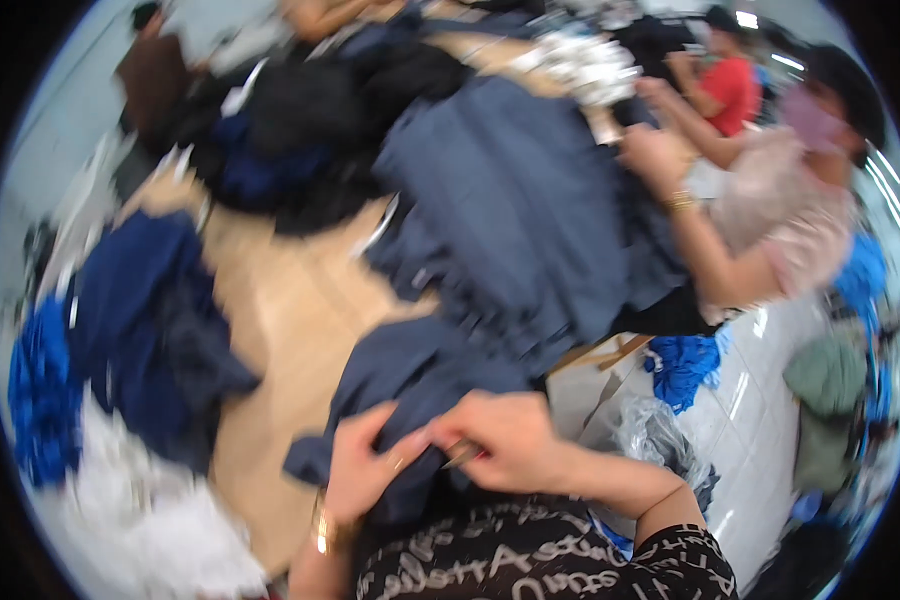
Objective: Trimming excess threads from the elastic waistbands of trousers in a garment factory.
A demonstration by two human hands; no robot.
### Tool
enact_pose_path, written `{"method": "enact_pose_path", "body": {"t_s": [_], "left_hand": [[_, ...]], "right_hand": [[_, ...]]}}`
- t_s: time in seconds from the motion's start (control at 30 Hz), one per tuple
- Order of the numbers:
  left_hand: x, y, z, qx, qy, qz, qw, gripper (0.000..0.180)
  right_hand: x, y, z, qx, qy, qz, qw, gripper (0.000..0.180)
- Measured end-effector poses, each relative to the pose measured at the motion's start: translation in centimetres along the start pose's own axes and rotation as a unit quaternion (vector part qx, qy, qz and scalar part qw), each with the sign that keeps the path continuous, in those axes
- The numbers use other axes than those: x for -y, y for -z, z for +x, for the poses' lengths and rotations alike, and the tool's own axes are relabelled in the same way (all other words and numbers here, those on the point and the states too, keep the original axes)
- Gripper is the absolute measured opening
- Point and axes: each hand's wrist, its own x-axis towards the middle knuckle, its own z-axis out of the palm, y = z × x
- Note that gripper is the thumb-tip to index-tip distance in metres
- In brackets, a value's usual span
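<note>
The wooden table [285, 300] is the biggest thing here, its edges mostly buried in cloth. Toward its right edge slumps a broad slate-blue pile [515, 210], matte, softly folded, blurred. A crumpled slate-blue garment [400, 370] lies at the near edge, its lower part hidden by hands and body. The left hand [365, 455] is against it, thumb stretched inward; I can't tell whether it pinches the fabric. The right hand [505, 435] curls around a small, pointed, metallic-looking tool [458, 457], mostly covered by fingers.
</note>
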Motion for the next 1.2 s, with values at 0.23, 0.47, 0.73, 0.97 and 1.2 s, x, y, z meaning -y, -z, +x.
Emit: {"method": "enact_pose_path", "body": {"t_s": [0.23, 0.47, 0.73, 0.97, 1.2], "left_hand": [[-1.2, 0.7, -1.2, 0.011, 0.030, -0.071, 0.997, 0.023], [0.8, 1.1, -0.7, 0.064, 0.024, -0.051, 0.996, 0.026], [-0.8, 0.9, -0.5, 0.117, 0.030, -0.036, 0.992, 0.028], [-1.0, 1.9, -0.1, 0.218, 0.047, -0.035, 0.974, 0.021], [-3.5, 1.9, -2.5, 0.139, 0.113, 0.013, 0.984, 0.031]], "right_hand": [[0.0, -0.8, 0.3, 0.036, 0.095, -0.041, 0.994, 0.021], [-0.2, 0.0, -0.3, 0.129, 0.078, -0.028, 0.988, 0.019], [0.2, 1.2, 0.2, 0.132, 0.102, 0.003, 0.986, 0.020], [0.0, 1.2, 0.4, 0.182, 0.023, 0.275, 0.944, 0.016], [-4.8, 4.7, 0.4, 0.133, 0.002, -0.078, 0.988, 0.015]]}}
